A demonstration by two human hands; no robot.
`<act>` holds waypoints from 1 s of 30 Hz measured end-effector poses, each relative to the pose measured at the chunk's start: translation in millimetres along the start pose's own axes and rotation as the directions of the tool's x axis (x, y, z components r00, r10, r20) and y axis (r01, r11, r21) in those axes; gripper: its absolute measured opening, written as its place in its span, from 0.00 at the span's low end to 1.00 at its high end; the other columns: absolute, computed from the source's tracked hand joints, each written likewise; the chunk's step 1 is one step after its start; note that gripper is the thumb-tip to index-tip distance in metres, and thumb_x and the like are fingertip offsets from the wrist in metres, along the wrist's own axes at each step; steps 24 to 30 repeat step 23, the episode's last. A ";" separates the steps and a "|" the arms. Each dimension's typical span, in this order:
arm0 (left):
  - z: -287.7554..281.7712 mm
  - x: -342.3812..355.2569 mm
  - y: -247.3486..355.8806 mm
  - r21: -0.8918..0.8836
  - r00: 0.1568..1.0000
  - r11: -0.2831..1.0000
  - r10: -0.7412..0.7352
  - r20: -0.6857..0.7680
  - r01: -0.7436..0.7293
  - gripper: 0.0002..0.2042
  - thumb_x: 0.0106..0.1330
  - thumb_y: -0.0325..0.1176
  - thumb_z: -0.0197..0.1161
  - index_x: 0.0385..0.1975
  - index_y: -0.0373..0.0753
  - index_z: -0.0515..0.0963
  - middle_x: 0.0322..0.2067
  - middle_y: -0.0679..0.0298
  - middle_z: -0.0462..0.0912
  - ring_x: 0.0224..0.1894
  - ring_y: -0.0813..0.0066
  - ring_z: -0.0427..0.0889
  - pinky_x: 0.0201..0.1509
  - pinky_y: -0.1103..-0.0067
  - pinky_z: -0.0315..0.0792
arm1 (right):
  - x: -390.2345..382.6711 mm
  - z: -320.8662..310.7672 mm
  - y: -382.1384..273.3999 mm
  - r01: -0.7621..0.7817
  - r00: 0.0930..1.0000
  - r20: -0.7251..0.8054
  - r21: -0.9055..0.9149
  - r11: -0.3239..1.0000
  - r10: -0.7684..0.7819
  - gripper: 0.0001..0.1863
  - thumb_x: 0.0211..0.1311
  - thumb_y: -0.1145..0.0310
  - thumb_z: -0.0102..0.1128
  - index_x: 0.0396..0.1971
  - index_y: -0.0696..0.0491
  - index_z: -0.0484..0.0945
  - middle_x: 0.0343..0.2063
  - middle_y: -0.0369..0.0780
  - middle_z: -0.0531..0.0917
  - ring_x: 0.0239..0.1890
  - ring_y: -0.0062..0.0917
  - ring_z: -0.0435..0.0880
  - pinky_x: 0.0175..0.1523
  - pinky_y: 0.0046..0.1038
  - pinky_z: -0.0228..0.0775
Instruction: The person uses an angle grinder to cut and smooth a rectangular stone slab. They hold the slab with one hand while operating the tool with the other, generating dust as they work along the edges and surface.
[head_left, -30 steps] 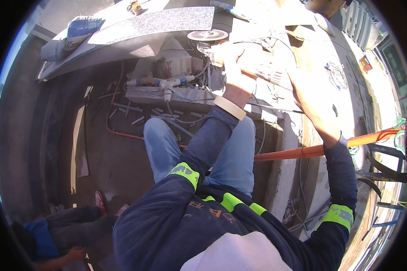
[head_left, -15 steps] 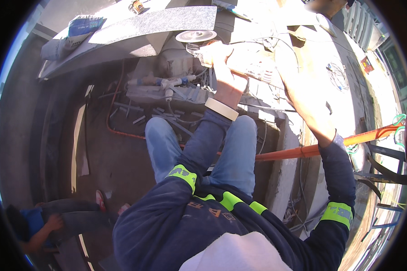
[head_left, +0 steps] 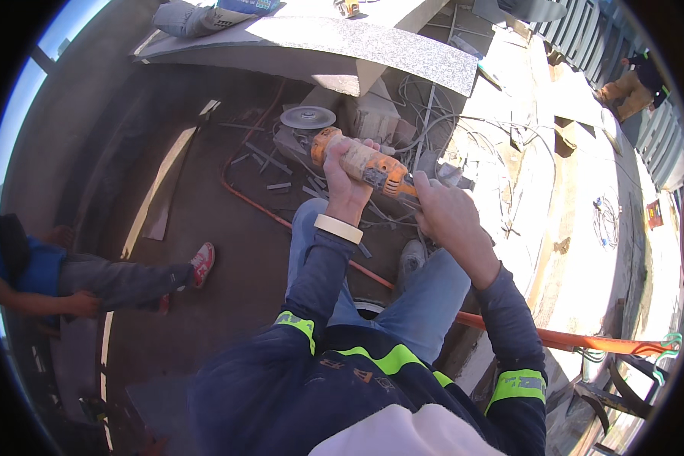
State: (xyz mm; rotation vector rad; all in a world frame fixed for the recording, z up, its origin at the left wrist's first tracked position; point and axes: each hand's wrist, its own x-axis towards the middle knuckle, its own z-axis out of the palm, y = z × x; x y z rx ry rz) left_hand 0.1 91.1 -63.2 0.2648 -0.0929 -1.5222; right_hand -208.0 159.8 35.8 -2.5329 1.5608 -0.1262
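An orange angle grinder (head_left: 372, 166) is held up in front of my knees, its body coated in pale dust. Wrapped around the body near its head is my left hand (head_left: 347, 173), with a pale band at the wrist. My right hand (head_left: 450, 216) grips the rear end of the tool. The grinder's round grey disc (head_left: 308, 117) points to the far left, apart from any surface. Beyond it lies a long speckled stone slab (head_left: 357, 42), and a dusty block (head_left: 376, 118) stands below the slab's edge.
Cut strips (head_left: 279, 186) and looped cables (head_left: 433, 114) litter the ground ahead. An orange hose (head_left: 243, 196) runs across the floor. A seated person (head_left: 53, 281) is at the left, another person (head_left: 637, 85) at the far right. A bag (head_left: 194, 19) rests on the slab.
My hands have brought the grinder down and closer to my knees, away from the slab's edge. The view has swung left, and the person at the left shows more fully.
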 end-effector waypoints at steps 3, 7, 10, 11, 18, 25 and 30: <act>-49.7 13.5 20.7 0.060 0.988 0.995 0.083 -0.128 -0.076 0.11 0.66 0.37 0.68 0.40 0.39 0.77 0.41 0.58 0.82 0.51 0.58 0.84 0.67 0.61 0.79 | 44.4 51.3 0.1 0.135 0.991 0.019 -0.126 0.983 -0.134 0.24 0.62 0.68 0.71 0.55 0.55 0.71 0.30 0.46 0.88 0.32 0.46 0.91 0.39 0.46 0.83; -89.6 52.7 42.8 0.053 0.965 0.995 0.096 -0.245 -0.086 0.11 0.67 0.37 0.68 0.42 0.41 0.77 0.41 0.57 0.82 0.51 0.57 0.85 0.67 0.60 0.79 | 119.9 89.5 14.8 0.197 0.965 0.184 -0.032 0.980 -0.187 0.36 0.62 0.64 0.75 0.67 0.54 0.69 0.35 0.46 0.89 0.34 0.46 0.91 0.42 0.47 0.82; -107.3 78.8 77.4 0.067 0.947 0.991 0.132 -0.294 -0.118 0.11 0.68 0.39 0.67 0.44 0.41 0.78 0.42 0.59 0.83 0.54 0.57 0.84 0.67 0.57 0.78 | 166.8 75.3 -4.7 0.208 0.940 0.262 0.075 0.975 -0.220 0.39 0.64 0.61 0.74 0.72 0.53 0.67 0.41 0.47 0.88 0.39 0.48 0.91 0.44 0.47 0.83; -101.7 79.0 89.8 0.091 0.954 0.992 0.106 -0.279 -0.083 0.13 0.68 0.40 0.66 0.44 0.40 0.77 0.43 0.60 0.83 0.55 0.59 0.83 0.66 0.54 0.78 | 178.7 62.0 -12.5 0.193 0.932 0.288 0.118 0.974 -0.220 0.40 0.64 0.60 0.74 0.73 0.53 0.66 0.44 0.47 0.88 0.42 0.48 0.90 0.45 0.46 0.83; -77.8 61.3 140.6 0.057 0.887 0.993 0.120 -0.446 -0.105 0.15 0.67 0.43 0.66 0.46 0.40 0.77 0.45 0.59 0.84 0.56 0.58 0.83 0.66 0.48 0.76 | 323.9 -94.1 -14.3 0.444 0.840 -0.492 0.383 0.810 -0.229 0.23 0.63 0.74 0.71 0.59 0.51 0.81 0.54 0.45 0.86 0.56 0.41 0.88 0.55 0.36 0.84; -36.5 51.0 147.5 -0.022 0.884 0.996 0.071 -0.462 -0.091 0.19 0.66 0.43 0.67 0.50 0.38 0.78 0.49 0.56 0.86 0.60 0.54 0.83 0.69 0.46 0.74 | 520.4 -127.4 84.5 0.240 0.851 -0.514 0.203 0.949 -0.105 0.36 0.64 0.64 0.74 0.73 0.46 0.74 0.65 0.46 0.81 0.68 0.37 0.80 0.75 0.43 0.70; -36.5 51.0 147.5 -0.022 0.884 0.996 0.071 -0.462 -0.091 0.19 0.66 0.43 0.67 0.50 0.38 0.78 0.49 0.56 0.86 0.60 0.54 0.83 0.69 0.46 0.74 | 520.4 -127.4 84.5 0.240 0.851 -0.514 0.203 0.949 -0.105 0.36 0.64 0.64 0.74 0.73 0.46 0.74 0.65 0.46 0.81 0.68 0.37 0.80 0.75 0.43 0.70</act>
